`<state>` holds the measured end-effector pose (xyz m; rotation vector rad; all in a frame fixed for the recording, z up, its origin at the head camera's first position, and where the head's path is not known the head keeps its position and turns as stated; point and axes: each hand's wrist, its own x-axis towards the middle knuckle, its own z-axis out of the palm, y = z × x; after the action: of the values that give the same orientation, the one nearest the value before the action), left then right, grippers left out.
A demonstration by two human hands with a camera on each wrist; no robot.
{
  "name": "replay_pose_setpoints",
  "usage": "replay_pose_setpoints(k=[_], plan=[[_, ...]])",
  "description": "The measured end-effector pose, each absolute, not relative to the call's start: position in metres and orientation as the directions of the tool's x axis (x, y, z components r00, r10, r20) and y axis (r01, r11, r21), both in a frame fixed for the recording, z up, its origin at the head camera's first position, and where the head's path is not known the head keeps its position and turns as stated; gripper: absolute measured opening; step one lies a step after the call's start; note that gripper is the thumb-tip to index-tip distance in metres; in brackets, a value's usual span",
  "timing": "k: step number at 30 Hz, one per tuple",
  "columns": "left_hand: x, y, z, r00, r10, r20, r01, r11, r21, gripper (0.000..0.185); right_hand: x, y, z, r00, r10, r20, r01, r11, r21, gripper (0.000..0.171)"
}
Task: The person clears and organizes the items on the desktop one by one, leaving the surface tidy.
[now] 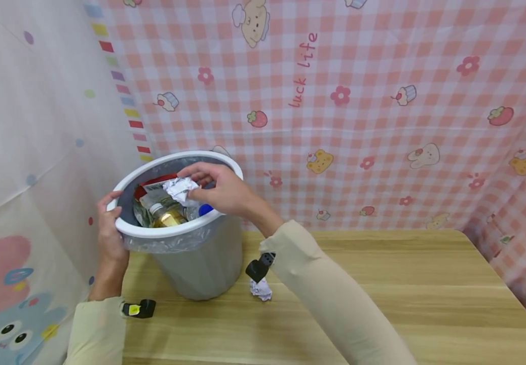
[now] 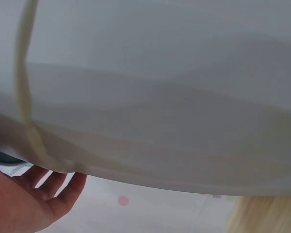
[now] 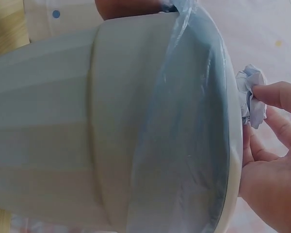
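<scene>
A grey trash can with a white rim and a clear plastic liner stands on the table. At its left side my left hand grips the rim, thumb over the top edge; in the left wrist view its fingers lie against the outer wall. My right hand pinches a crumpled ball of white paper above the can's opening. The right wrist view shows this paper ball between thumb and fingers, just beyond the rim. Inside the can lie a bottle of yellow liquid, a red-edged package and a blue cap.
Another crumpled paper ball lies on the wooden table, to the right of the can and below my right wrist. A pink checked cloth hangs behind the table, and a white patterned cloth hangs at the left.
</scene>
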<state>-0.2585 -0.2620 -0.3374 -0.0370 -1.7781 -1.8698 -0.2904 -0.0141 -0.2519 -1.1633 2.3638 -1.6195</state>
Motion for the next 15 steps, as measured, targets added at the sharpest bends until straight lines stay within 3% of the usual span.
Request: replay_pose_setpoints(k=[15], plan=[[-0.2591, -0.2607, -0.3377, -0.84, -0.369, 0.398, 0.421, 0.018, 0.907, 0.042, -0.2963, -0.0201, -0.256, -0.714, -0.602, 0.357, -0.54, 0.149, -0.829, 0.035]])
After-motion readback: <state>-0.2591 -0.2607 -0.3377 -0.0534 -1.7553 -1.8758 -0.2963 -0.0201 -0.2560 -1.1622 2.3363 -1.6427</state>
